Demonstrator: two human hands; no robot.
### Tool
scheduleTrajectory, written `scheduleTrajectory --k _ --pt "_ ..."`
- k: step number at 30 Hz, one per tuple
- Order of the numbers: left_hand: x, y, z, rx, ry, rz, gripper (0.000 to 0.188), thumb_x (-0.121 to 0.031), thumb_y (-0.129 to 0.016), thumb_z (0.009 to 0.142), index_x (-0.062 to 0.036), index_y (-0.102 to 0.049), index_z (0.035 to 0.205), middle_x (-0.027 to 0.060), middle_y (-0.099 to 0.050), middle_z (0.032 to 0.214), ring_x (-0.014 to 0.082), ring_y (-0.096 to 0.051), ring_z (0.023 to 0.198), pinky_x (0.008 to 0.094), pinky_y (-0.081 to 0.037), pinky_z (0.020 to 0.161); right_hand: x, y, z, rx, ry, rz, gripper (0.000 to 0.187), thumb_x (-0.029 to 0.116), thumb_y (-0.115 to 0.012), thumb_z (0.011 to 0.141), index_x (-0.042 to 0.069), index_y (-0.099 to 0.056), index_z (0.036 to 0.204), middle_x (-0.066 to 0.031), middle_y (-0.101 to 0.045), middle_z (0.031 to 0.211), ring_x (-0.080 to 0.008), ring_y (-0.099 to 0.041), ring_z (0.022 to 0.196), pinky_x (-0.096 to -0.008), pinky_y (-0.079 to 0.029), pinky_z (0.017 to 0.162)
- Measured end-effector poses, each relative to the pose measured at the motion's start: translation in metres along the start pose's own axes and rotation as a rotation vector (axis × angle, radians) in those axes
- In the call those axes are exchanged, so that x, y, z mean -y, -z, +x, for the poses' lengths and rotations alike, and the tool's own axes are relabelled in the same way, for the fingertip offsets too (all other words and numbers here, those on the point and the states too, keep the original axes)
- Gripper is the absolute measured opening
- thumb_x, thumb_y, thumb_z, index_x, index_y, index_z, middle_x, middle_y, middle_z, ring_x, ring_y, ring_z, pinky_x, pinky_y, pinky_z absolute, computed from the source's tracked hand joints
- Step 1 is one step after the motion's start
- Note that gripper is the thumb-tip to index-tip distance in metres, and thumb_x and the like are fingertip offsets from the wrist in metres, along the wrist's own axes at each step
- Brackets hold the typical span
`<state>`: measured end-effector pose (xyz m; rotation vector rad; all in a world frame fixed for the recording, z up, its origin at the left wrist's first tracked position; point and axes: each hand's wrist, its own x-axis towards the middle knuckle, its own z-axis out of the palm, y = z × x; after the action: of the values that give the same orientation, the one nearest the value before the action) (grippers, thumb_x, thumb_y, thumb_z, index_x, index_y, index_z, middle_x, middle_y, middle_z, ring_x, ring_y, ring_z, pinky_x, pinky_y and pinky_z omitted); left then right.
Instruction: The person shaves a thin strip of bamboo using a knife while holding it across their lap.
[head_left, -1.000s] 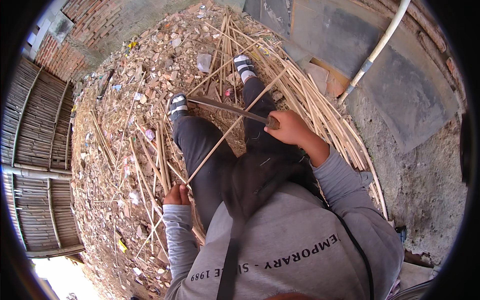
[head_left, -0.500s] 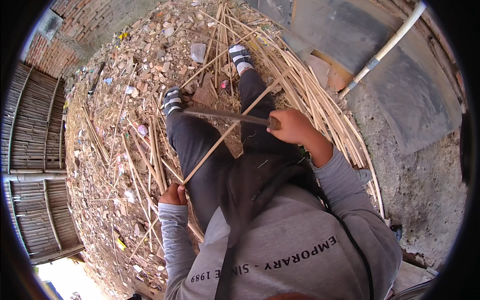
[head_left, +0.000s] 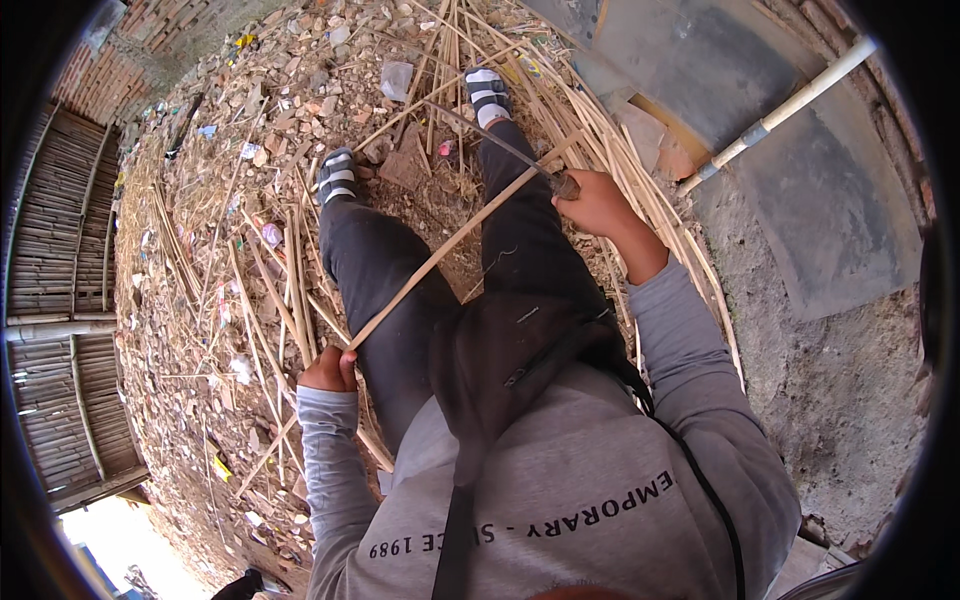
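A long, pale bamboo strip slants across my thighs, its near end gripped in my left hand. The fingers there are closed, with the thumb along the strip. My right hand is wrapped round the handle of a long-bladed knife. The dark blade points forward and left, over my right shin. Close to the handle, the blade meets or crosses the strip near its far end; whether it cuts into the wood I cannot tell.
More bamboo strips lie in a long pile on my right, and others lie on my left. Rubble and litter cover the ground. Grey sheets and a pale pole stand right; a bamboo-slat wall stands left.
The knife has swung from pointing left across the strip to pointing forward, and has moved toward the strip's far end. My left hand has shifted slightly left with the strip.
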<state>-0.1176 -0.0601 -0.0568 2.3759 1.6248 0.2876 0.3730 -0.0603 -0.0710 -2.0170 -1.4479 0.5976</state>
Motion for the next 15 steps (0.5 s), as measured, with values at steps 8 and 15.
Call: scheduleTrajectory --k 8,15 --pt "0.012 0.007 0.004 0.045 -0.014 -0.024 0.047 -0.046 -0.048 0.104 -0.0056 -0.057 0.081 0.0238 -0.059 0.064 0.0483 -0.06 0.064 0.055 -0.045 0.057 0.018 -0.005 -0.008 0.01 0.049 -0.203 0.022 0.026 -0.071 0.082 0.007 -0.068 0.092 -0.0191 -0.067 0.078 -0.04 -0.066 0.078 -0.0473 -0.052 0.069" --pt "0.009 0.017 0.004 0.103 0.0 0.015 0.047 -0.045 -0.05 0.103 -0.0046 -0.059 0.081 0.024 -0.06 0.065 0.0479 -0.061 0.065 0.0543 -0.047 0.058 0.034 -0.005 -0.015 -0.038 0.008 -0.215 0.022 0.026 -0.067 0.083 0.01 -0.069 0.098 -0.0189 -0.069 0.082 -0.0409 -0.067 0.082 -0.0513 -0.053 0.071"
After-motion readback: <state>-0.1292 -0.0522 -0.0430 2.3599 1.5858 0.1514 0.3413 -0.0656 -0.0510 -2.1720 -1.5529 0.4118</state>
